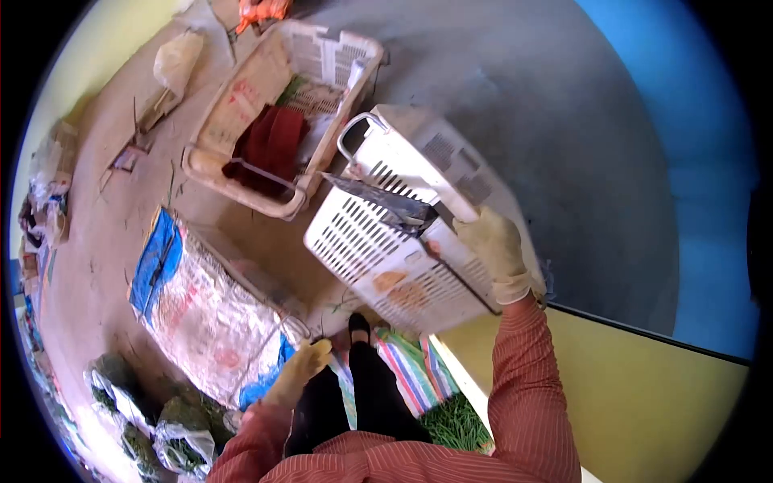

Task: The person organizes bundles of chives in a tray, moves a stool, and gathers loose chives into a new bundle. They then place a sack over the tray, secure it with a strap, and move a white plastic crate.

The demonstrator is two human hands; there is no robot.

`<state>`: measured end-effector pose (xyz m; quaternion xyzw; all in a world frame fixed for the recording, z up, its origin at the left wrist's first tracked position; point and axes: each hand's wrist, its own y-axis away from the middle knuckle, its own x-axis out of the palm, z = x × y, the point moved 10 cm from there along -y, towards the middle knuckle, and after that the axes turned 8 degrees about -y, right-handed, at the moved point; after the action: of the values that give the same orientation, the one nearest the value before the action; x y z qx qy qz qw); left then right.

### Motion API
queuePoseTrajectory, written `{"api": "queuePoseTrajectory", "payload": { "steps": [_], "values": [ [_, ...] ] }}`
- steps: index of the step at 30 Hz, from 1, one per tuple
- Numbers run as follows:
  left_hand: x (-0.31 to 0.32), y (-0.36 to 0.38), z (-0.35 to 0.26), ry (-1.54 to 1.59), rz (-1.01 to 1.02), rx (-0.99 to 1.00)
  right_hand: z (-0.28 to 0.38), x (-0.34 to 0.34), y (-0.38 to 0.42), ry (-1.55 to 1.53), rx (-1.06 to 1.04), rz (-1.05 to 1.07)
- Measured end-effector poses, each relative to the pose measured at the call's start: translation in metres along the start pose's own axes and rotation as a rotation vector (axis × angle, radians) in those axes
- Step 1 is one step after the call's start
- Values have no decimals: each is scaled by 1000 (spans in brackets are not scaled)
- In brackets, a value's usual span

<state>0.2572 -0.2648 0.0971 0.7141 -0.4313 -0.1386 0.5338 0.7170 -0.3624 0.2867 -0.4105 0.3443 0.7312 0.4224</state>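
Observation:
My right hand, in a pale rubber glove, is closed around the upper rim of a white slotted plastic crate. The crate is tilted, and its wire handle stands up at the far end. A dark, flat piece lies across the crate's side. My left hand, also gloved, is low in front of my legs, with its fingers stretched out and nothing visible in them. It is near the corner of a container covered with a white and blue woven sack.
A dirty pale crate holding dark red cloth stands on the floor ahead. Bags of greens are at lower left. Green stalks and a striped woven sack lie by my feet. A yellow panel is at right.

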Motion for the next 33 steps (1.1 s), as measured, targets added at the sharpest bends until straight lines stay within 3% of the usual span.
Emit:
{"api": "queuePoseTrajectory", "payload": {
  "steps": [1,2,4,5,6,8,9,11,14,16,17,19,20,22,23,25,28,29,31,33],
  "values": [
    [16,-30,-9,163,17,-7,-2,-2,-8,-204,5,85],
    [31,-69,-4,330,35,-29,-2,-13,-13,-201,9,72],
    [60,-127,-9,401,93,219,-13,-9,-22,-378,174,203],
    [104,-109,-73,724,268,261,-15,-16,-28,-245,152,99],
    [114,-86,-116,654,312,446,-28,-12,-29,-234,157,111],
    [107,-99,-146,541,259,525,-45,3,-43,-851,225,253],
    [109,-99,-187,549,263,554,-23,-6,-68,-847,193,251],
    [108,-61,-218,562,196,323,5,-46,-64,-811,228,68],
    [127,-62,-322,510,334,443,13,-99,-102,-852,151,-3],
    [168,-34,-400,509,452,404,3,-141,-109,-876,383,-150],
    [182,-29,-430,505,448,392,-10,-146,-113,-877,398,-148],
    [205,-19,-498,103,240,635,-55,-169,-112,-1253,397,-328],
    [221,-20,-526,-103,132,748,-82,-165,-109,-1259,409,-324],
    [281,-17,-568,-322,144,976,-157,-128,-106,-1582,387,-390],
    [314,-26,-574,-561,168,960,-215,-98,-109,-1562,399,-434],
    [371,-22,-583,-852,6,1273,-288,-31,-100,-1400,385,-409],
    [430,-84,-553,-1152,-31,1262,-344,91,-92,-966,350,-132],
    [445,-109,-542,-1165,-26,1251,-358,128,-84,-913,414,-79],
    [464,-172,-513,-1494,-83,1094,-367,194,-73,-938,576,-33],
    [466,-226,-483,-1507,-2,992,-373,243,-58,-969,703,-20]
  ]
}}
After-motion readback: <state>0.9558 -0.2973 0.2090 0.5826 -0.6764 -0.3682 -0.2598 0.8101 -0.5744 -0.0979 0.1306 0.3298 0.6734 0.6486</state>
